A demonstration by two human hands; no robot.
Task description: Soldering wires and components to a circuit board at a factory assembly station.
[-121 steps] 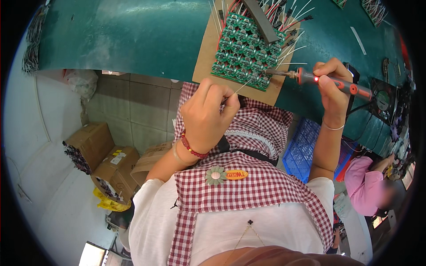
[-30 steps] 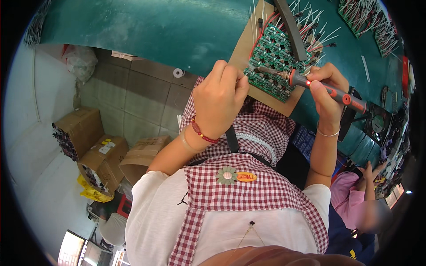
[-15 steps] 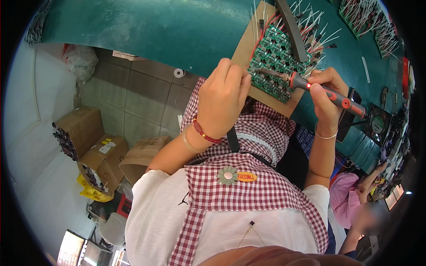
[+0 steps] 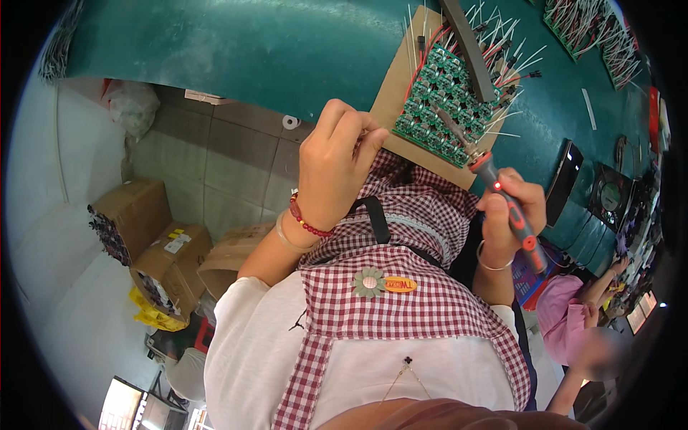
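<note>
My right hand grips a grey and red soldering iron with a small red light on its handle. The iron's metal tip points up and to the left, over a green panel of small circuit boards. Whether the tip touches the panel I cannot tell. Left of the panel's lower corner, my left hand is closed in a pinch, and what sits between the fingertips is too small to make out. Red, white and black wires fan out from the panel's far and right sides.
Beneath the panel lies a brown board, and a dark flat bar rests across the panel. More wired panels, a black phone-like slab and a white strip lie on the green tabletop. Cardboard boxes stand at left; a person in pink sits at right.
My left hand has drawn back left and slightly down, away from the panel. My right hand has dropped down and left, tilting the iron more steeply, its tip now further right over the panel.
</note>
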